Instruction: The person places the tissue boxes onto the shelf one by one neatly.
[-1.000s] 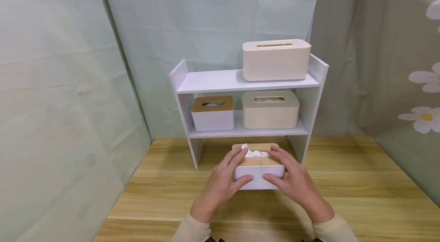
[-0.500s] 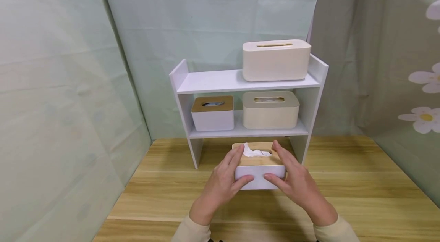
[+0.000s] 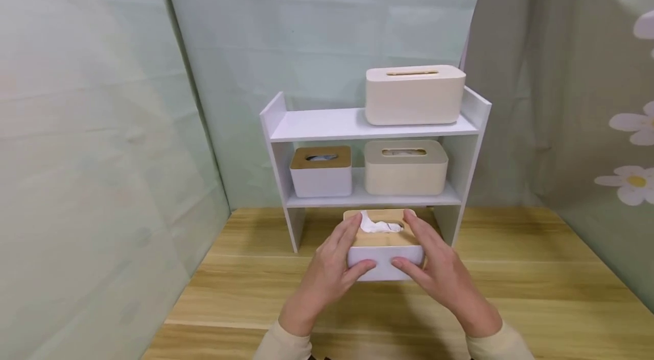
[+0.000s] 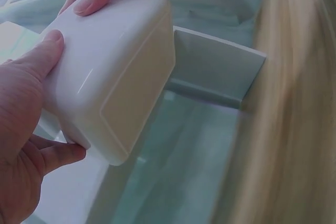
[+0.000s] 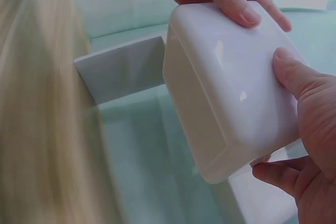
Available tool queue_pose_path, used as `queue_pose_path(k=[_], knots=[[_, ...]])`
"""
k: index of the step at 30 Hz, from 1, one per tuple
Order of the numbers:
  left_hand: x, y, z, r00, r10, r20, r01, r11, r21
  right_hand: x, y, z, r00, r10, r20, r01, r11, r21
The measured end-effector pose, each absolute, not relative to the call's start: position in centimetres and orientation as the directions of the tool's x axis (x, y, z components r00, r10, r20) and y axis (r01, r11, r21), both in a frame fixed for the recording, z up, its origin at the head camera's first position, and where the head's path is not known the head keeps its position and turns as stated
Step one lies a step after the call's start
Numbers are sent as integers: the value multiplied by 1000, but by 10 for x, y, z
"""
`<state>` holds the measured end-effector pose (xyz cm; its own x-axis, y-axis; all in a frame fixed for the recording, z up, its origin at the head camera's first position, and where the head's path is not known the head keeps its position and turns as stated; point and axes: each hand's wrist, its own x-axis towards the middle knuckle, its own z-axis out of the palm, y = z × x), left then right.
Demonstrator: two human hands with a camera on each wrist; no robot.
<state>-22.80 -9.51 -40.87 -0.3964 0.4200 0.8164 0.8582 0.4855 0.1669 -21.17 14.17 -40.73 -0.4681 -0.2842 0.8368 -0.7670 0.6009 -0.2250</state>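
Both hands hold a white tissue box with a light wooden lid in front of the shelf. White tissue shows at the slot in its lid. My left hand grips the left side, thumb on the front face and fingers at the lid's left edge. On the opposite side my right hand grips it the same way. In the left wrist view the tissue box hangs above the table, its underside showing. The right wrist view shows the tissue box tilted in the frame between both hands.
A white two-tier shelf stands behind on the wooden table. Its middle board bears a brown-lidded white tissue box and a cream tissue box. A larger cream tissue box sits on top. Pale curtains surround the table.
The right fingers have shifted outward on the lid, showing more of the slot and tissue. The shelf sits slightly lower and further right in the head view; the held tissue box barely moves.
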Motion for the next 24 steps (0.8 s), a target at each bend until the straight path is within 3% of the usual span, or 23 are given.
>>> queue_pose_path(k=[10, 24], knots=[[-232, -111, -365, -354, 424, 833, 859, 500, 111, -214, 129, -361, -513, -328, 793, -741, 635, -216], [-252, -137, -299, -281, 449, 848, 880, 472, 42, -241, 106, -295, -406, -384, 829, -797, 594, -115]])
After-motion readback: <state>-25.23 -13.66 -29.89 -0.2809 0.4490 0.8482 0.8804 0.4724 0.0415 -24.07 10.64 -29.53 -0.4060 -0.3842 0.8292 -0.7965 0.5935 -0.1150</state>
